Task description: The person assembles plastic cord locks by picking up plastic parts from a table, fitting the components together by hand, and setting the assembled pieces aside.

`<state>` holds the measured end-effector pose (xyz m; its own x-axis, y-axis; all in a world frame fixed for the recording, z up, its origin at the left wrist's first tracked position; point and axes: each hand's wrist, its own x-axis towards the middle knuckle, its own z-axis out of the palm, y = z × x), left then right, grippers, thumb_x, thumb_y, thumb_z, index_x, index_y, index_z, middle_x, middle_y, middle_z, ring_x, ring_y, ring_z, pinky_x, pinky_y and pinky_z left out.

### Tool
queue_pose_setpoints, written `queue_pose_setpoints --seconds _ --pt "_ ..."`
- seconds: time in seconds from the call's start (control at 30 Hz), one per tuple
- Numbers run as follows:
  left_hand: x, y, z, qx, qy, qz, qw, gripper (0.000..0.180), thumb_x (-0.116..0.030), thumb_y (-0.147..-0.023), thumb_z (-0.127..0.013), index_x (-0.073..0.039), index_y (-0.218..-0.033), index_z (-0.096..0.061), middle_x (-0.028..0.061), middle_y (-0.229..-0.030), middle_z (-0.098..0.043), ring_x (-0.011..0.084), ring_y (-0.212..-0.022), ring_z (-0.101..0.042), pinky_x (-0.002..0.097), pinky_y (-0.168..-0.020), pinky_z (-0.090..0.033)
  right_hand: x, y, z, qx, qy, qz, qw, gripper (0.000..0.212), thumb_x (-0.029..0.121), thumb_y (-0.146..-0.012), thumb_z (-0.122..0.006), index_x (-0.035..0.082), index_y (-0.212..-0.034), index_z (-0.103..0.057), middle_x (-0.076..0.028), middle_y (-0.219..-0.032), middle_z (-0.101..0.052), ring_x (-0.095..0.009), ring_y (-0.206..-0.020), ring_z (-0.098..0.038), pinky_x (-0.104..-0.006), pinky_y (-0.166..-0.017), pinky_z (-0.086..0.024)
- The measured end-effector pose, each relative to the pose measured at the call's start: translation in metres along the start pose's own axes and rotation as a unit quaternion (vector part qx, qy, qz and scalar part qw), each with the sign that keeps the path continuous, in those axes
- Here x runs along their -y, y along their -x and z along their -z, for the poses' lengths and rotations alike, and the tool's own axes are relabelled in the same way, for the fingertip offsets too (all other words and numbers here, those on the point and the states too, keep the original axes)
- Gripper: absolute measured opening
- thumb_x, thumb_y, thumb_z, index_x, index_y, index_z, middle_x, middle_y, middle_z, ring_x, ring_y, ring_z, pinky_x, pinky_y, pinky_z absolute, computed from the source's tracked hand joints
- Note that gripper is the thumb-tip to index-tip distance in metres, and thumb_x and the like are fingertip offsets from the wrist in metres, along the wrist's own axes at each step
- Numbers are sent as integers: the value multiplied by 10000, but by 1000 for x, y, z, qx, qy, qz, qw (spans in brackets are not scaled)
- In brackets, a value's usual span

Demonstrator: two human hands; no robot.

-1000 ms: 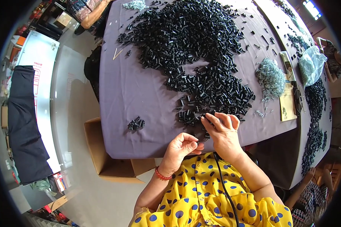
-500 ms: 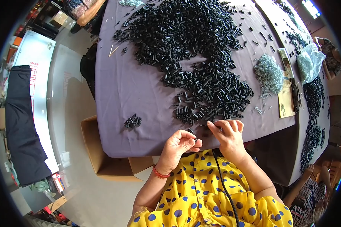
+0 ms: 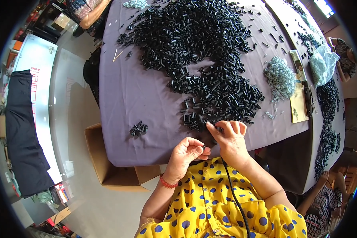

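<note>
A small black plastic piece (image 3: 204,147) is pinched between the thumb and fingers of my left hand (image 3: 184,154), just over the table's near edge. My right hand (image 3: 233,142) is at the near rim of a large heap of small black tubular plastic parts (image 3: 202,43). Its thumb reaches to the parts and stands apart from the other fingers, which are bent; no piece is visible in it. To the left of my hands, a small separate cluster of black parts (image 3: 139,129) lies on the purple-grey tablecloth (image 3: 123,99).
At the right are a pile of small clear pieces (image 3: 281,79), a yellowish card (image 3: 298,105), glasses (image 3: 309,101) and a clear plastic bag (image 3: 322,65). A cardboard box (image 3: 119,176) stands below the table's left corner. Other people sit around the tables.
My right hand has moved left and slightly forward to the rim of the black heap. The left hand stays nearly in place, still pinching its black piece.
</note>
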<state>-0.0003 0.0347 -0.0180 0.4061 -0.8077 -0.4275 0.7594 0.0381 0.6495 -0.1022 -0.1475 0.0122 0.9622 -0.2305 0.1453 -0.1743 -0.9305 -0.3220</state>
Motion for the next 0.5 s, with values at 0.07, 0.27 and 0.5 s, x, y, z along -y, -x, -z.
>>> queue_pose_setpoints --seconds 0.07,0.27,0.5 --pt "0 0 0 0 0 0 1000 149 -115 -1035 -618 -17 -1142 -584 137 -1091 -720 209 -1012 -715 351 -921 -601 -3 -3 0 -38 -23 12 999 584 37 -722 -649 149 -1294 -686 -41 -1140 -588 -254 -1062 -527 -442 -978 -350" --pt "-2 0 -2 5 -5 1 1000 150 -115 -1036 -617 -15 -1141 -582 139 -1096 -719 206 -1018 -713 348 -927 -598 -11 -16 -1 -70 -8 -10 997 539 78 -730 -649 118 -1267 -681 -37 -1075 -569 -249 -1026 -529 -437 -962 -352" --pt "-3 1 -4 -4 3 7 1000 152 -114 -1034 -620 -12 -1141 -583 137 -1096 -720 202 -1019 -712 343 -934 -593 -11 -25 -3 -133 -48 -26 990 436 10 -791 -686 114 -1215 -680 -46 -1031 -614 -252 -961 -576 -416 -905 -385"
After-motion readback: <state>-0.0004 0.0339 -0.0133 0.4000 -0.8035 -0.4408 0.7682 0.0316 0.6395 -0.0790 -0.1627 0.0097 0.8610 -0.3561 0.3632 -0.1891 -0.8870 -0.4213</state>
